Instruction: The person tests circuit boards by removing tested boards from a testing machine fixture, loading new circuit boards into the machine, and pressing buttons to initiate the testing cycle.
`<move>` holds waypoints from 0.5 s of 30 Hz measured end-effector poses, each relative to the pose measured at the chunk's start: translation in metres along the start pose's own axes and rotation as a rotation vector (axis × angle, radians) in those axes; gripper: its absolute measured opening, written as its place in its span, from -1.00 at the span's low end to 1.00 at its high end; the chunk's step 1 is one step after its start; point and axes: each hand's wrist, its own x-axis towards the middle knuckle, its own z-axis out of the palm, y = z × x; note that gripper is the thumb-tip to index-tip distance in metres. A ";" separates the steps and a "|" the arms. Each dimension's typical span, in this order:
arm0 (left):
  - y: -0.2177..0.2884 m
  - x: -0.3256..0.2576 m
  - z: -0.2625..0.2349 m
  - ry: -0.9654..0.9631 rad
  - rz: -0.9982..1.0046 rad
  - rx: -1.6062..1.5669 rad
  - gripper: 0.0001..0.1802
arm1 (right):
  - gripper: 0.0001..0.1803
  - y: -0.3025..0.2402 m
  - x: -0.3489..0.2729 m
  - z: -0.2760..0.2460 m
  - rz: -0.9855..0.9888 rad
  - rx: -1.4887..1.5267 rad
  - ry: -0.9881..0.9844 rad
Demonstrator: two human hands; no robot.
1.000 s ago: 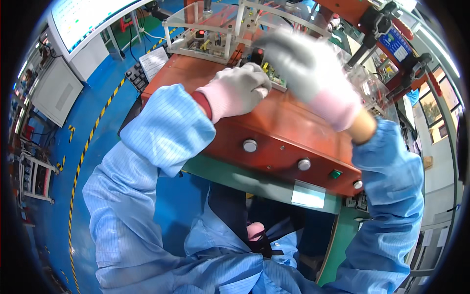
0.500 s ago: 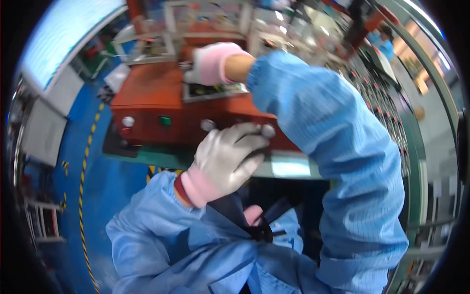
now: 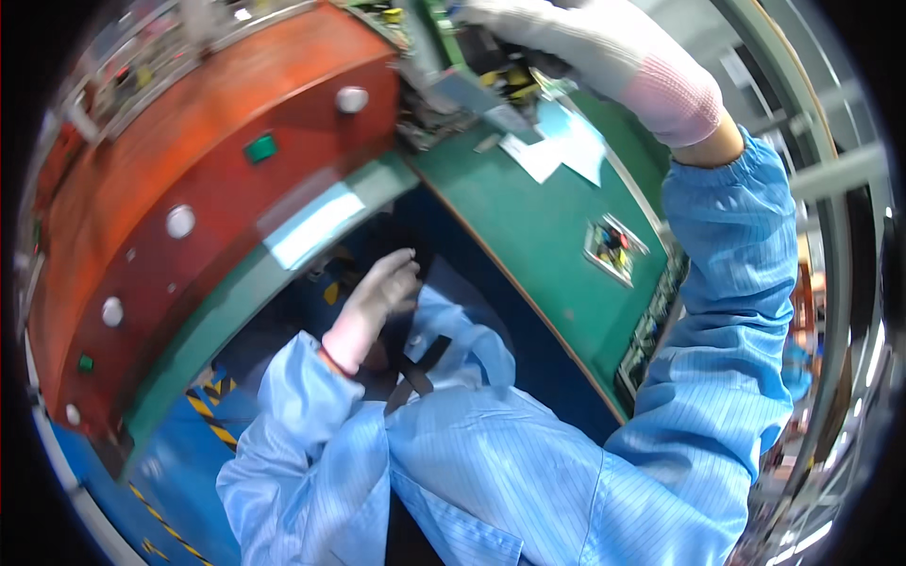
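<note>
Parts (image 3: 472, 94) under your right hand (image 3: 566, 42) look small, stiff, fragile — grip unclear; left hand (image 3: 377, 297) loosely curled, empty.

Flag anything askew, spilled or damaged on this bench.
Nothing looks spilled or damaged. Loose white paper sheets lie crooked on the green bench top beside the red machine housing. The right hand reaches past them; the left hand hangs below the bench.

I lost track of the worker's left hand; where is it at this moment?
In the head view the gloved left hand sits low at centre, below the edge of the green bench, right of the red machine housing.
</note>
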 end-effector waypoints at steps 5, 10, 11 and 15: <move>-0.043 0.105 0.044 0.022 -0.156 -0.525 -0.34 | -0.38 0.023 -0.133 -0.048 0.415 -0.210 0.301; -0.048 0.163 0.075 0.027 -0.127 -0.707 -0.52 | -0.37 0.013 -0.257 -0.051 0.762 -0.338 0.551; -0.048 0.165 0.075 0.025 -0.104 -0.737 -0.57 | -0.37 0.011 -0.274 -0.047 0.779 -0.342 0.570; -0.047 0.169 0.069 0.017 -0.055 -0.785 -0.67 | -0.34 0.034 -0.345 -0.033 1.025 -0.466 0.394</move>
